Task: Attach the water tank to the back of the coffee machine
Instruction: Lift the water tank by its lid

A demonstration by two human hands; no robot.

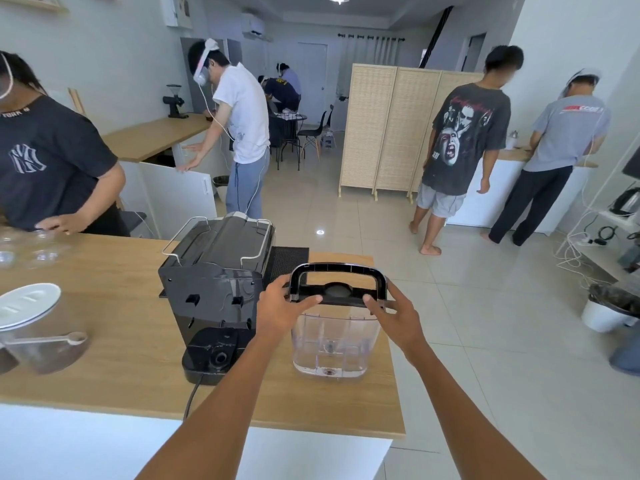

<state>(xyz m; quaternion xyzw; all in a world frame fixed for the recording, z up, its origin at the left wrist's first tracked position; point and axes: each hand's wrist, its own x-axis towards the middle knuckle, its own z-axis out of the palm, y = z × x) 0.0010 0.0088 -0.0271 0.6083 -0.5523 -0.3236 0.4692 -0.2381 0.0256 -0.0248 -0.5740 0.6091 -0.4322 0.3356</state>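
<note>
A white "NY" logo marks the black T-shirt; other print is unreadable.

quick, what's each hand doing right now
Left hand: closed on the left end of the water tank lid.
Right hand: fingers gripping the right end of the same lid.

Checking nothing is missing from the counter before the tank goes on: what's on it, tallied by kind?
Coffee machine: 1
Water tank, both hands on its lid: 1
Lidded jar with coffee grounds: 1
Measuring spoon: 1
Black mat: 1
Clear glasses, blurred: 2, perhaps more
Total: 7
</note>
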